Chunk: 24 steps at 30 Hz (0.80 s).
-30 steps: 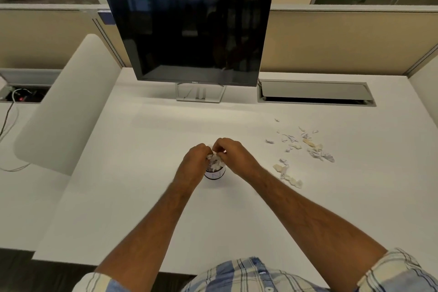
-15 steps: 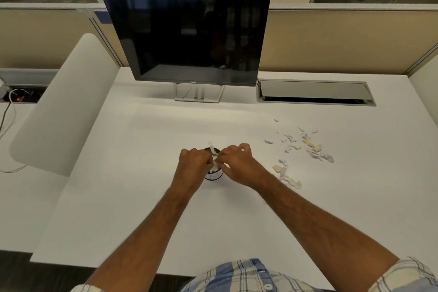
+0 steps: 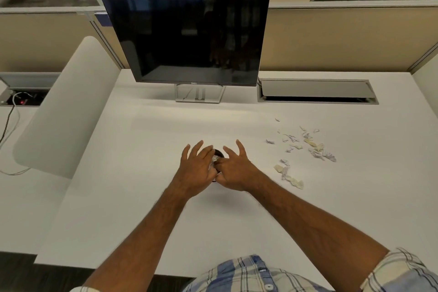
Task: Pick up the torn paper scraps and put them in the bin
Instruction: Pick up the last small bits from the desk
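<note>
A small dark bin (image 3: 219,152) stands at the middle of the white desk (image 3: 147,208), mostly hidden by my hands. White crumpled paper (image 3: 214,159) shows at its mouth between them. My left hand (image 3: 198,165) lies over the bin's left side with fingers spread and straight. My right hand (image 3: 233,168) lies over its right side, fingers spread too, pressing down on the paper. A scatter of several torn paper scraps (image 3: 305,143) lies on the desk to the right, with a smaller clump (image 3: 288,173) nearer my right wrist.
A black monitor (image 3: 187,40) on a metal stand is at the back of the desk. A cable tray with a raised lid (image 3: 316,90) sits at the back right. A curved white divider (image 3: 64,106) bounds the left side, with cables beyond it.
Both hands have gone from pinching paper above the bin to spread fingers pressed flat over its top. The loose scraps on the right have not moved.
</note>
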Available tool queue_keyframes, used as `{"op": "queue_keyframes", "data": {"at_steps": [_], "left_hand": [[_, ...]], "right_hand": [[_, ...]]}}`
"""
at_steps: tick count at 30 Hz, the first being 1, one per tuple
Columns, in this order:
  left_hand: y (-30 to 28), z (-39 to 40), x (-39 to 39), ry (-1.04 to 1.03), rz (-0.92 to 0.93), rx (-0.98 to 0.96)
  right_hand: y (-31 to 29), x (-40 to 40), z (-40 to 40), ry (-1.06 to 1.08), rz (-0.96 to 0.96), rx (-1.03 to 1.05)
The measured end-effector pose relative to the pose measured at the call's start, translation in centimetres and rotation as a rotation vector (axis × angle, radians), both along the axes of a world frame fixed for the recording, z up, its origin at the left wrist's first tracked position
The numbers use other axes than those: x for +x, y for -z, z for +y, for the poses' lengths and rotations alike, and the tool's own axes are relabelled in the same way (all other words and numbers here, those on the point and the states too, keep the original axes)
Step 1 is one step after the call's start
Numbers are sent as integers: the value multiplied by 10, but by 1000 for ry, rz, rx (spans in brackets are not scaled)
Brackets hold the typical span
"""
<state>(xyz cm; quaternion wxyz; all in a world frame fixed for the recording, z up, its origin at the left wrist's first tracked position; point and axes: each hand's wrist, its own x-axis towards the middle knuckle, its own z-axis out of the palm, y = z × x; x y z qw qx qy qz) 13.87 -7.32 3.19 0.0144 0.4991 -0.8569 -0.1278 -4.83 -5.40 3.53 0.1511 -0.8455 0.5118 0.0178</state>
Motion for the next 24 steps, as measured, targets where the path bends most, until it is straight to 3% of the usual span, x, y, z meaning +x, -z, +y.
{"op": "queue_keyframes", "data": {"at_steps": [9,16,21,24], "left_hand": [[9,17,-2,35,-145,-171],[12,12,-7,80,-221,-13],[14,5,-12,97,-370,46],[10,5,-15,74,-397,24]], "right_hand": [[2,-3,6,-21,15,-11],[-2,-3,8,-20,85,2],[3,-17,19,-18,-35,-117],[2,-37,29,110,-137,-183]]}}
